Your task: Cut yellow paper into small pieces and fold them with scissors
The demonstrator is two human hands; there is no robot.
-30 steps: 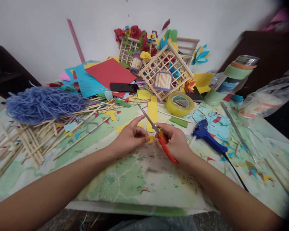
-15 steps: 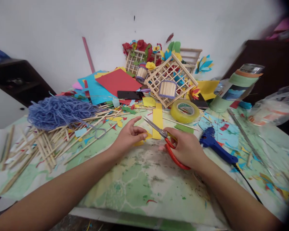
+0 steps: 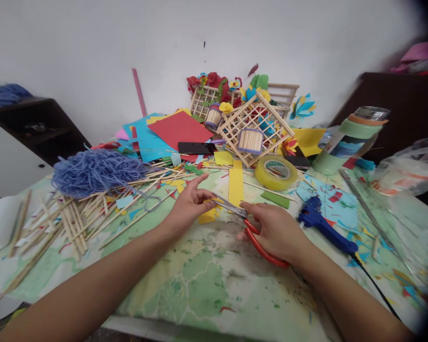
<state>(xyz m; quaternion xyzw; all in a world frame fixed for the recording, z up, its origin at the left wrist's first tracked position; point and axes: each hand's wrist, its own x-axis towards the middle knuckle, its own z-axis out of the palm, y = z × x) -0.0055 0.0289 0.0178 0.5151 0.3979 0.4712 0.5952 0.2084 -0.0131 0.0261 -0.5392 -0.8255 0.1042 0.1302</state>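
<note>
My right hand (image 3: 271, 228) grips the red-handled scissors (image 3: 258, 242), whose blades point to the upper left. Their tips reach the fingertips of my left hand (image 3: 192, 202). The thumb and fingers of my left hand are pinched together on a small yellow paper piece (image 3: 216, 211), mostly hidden by the fingers and blades. Another yellow scrap (image 3: 207, 217) lies just below those fingers. Behind the scissors a yellow paper strip (image 3: 236, 183) lies flat on the table.
Blue yarn (image 3: 98, 171) and wooden sticks (image 3: 73, 218) lie left. Behind are a phone (image 3: 197, 148), a stick lattice (image 3: 231, 130) and red paper (image 3: 180, 130). Clear tape (image 3: 275, 173), a blue glue gun (image 3: 326, 228) and a green bottle (image 3: 345, 142) are right.
The scissor blades have come to the fingertips of my left hand, over the small yellow piece. The whole view has shifted slightly, with things lower in the picture.
</note>
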